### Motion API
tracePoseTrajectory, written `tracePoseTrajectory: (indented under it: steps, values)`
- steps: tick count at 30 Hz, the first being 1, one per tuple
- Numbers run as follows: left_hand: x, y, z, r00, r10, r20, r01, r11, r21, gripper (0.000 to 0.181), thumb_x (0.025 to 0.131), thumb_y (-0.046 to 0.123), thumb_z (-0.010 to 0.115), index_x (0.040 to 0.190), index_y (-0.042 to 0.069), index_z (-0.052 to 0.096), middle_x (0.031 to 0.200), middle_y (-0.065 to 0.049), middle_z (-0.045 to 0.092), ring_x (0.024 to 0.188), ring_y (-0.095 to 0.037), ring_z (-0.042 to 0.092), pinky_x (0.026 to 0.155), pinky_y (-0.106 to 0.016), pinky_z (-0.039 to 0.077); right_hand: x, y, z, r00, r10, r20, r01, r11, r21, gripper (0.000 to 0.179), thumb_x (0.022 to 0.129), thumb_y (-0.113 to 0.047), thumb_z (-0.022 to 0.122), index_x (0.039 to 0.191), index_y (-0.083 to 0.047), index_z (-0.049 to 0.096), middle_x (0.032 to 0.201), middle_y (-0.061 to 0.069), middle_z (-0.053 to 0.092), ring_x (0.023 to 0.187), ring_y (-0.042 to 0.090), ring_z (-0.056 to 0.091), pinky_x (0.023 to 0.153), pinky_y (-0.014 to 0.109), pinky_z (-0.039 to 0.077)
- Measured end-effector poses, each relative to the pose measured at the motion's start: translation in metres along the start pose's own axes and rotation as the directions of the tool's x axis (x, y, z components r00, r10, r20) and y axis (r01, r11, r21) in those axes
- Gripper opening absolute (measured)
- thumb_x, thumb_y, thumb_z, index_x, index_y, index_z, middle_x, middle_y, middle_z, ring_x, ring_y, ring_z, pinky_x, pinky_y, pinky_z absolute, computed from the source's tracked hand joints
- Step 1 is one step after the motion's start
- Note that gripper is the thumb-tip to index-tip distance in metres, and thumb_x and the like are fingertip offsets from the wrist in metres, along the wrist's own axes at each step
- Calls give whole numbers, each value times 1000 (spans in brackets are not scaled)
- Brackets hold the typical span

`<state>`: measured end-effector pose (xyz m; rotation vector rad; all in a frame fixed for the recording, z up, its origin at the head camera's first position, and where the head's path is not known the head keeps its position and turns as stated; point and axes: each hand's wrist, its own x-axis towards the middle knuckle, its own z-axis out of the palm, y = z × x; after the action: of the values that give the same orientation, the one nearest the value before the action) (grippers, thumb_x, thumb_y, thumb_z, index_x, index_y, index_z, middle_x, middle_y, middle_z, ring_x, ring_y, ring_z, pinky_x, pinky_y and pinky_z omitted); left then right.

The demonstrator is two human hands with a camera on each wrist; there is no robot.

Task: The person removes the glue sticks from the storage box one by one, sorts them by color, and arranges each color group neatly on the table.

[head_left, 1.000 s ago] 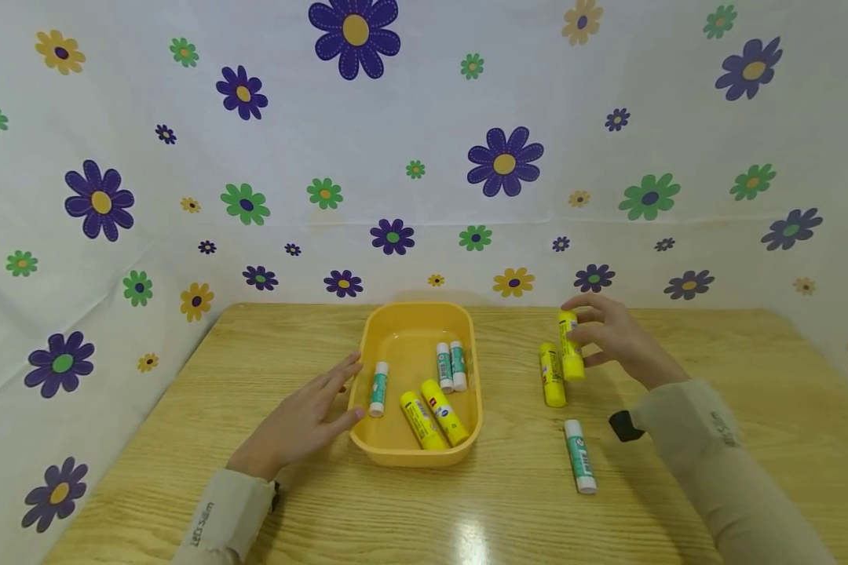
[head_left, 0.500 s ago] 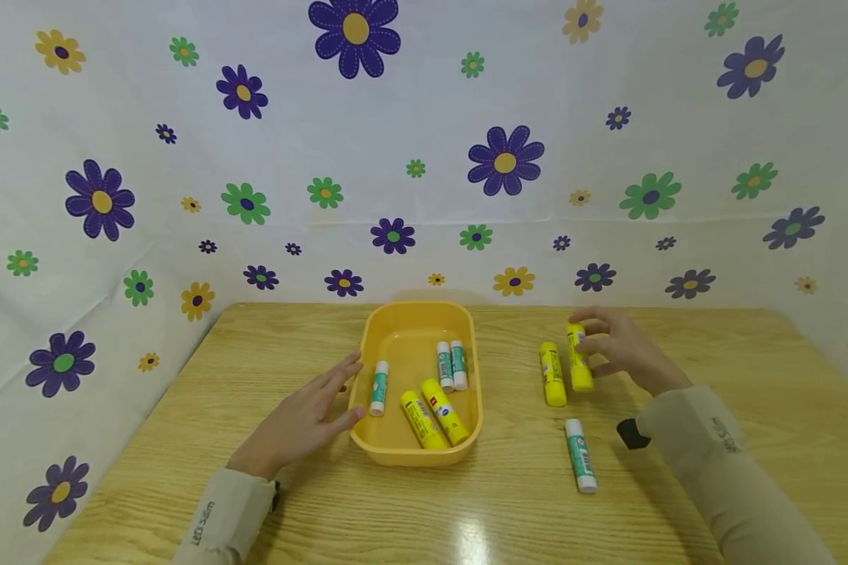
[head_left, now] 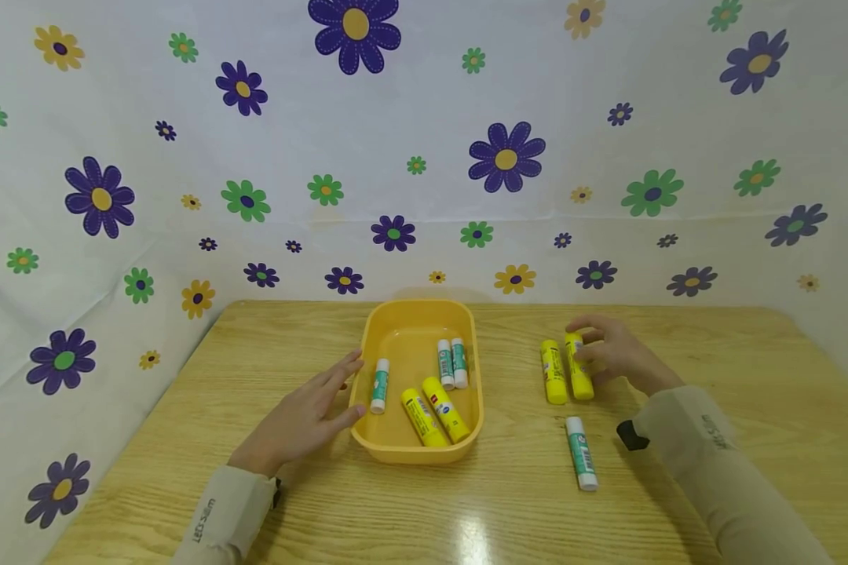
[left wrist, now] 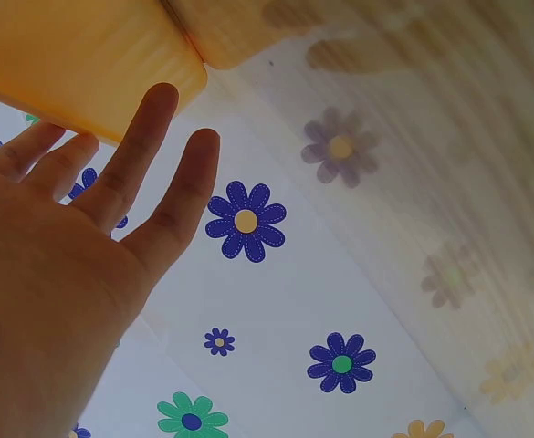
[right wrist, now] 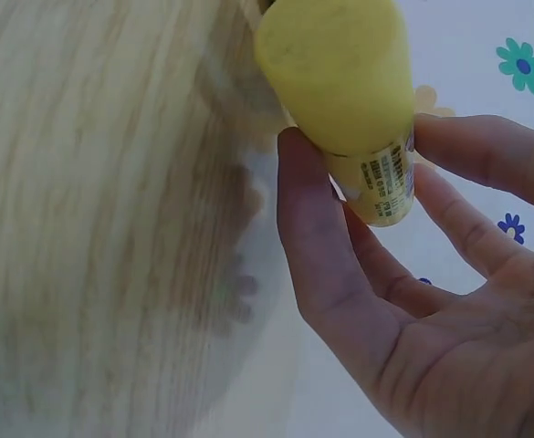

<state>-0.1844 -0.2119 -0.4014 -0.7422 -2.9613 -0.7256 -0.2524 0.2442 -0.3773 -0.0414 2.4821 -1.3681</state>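
My right hand grips a yellow glue stick at the right of the table. In the right wrist view, thumb and fingers close around the sides of that glue stick. Just left of it, nearly parallel, lies a second yellow glue stick. My left hand has its fingers extended along the left side of a yellow plastic tray. In the left wrist view, the spread fingers of the left hand reach toward the tray's wall; firm contact is unclear.
Inside the tray lie two yellow glue sticks and three smaller white-and-green ones. Another white-and-green glue stick lies on the wooden table nearer the front. A flower-patterned sheet stands behind the table.
My right hand has brought the yellow glue stick down toward the table, slightly right and nearer, beside the other yellow one. My left hand and the tray have stayed put.
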Motion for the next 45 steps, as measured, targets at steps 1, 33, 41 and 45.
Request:
tracePoseTrajectory:
  steps: [1, 33, 41, 45]
  values:
    - [0, 0, 0, 1000, -1, -1, 1, 1000, 0, 70, 103, 44, 56, 159, 11, 32, 167, -7, 24, 125, -33, 59, 103, -64, 43, 0, 0, 0, 1000, 5, 0, -5, 1000, -7, 54, 94, -1, 59, 145, 6, 40, 145, 43, 33, 119, 53, 49, 84, 55, 58]
    - [-1, 0, 0, 1000, 5, -4, -5, 1000, 3, 70, 103, 45, 55, 158, 8, 34, 166, -8, 25, 124, -33, 59, 103, -64, 43, 6, -1, 10, 999, 36, 12, -34, 986, -161, 49, 94, 0, 61, 138, 11, 44, 135, 45, 39, 113, 50, 53, 80, 50, 60]
    - [0, 0, 0, 1000, 11, -9, -11, 1000, 2, 69, 102, 43, 56, 158, 8, 34, 167, -6, 25, 123, -32, 60, 101, -63, 45, 7, -4, 11, 998, 66, 7, -64, 985, -163, 53, 95, -1, 60, 141, 11, 38, 135, 44, 39, 116, 54, 52, 81, 50, 60]
    - [0, 0, 0, 1000, 14, -19, -14, 1000, 7, 70, 102, 43, 57, 158, 9, 33, 166, -6, 25, 122, -32, 61, 101, -64, 45, 8, -4, 10, 996, 89, -6, -89, 983, -162, 54, 97, -4, 59, 143, 10, 34, 138, 44, 36, 119, 56, 50, 81, 49, 60]
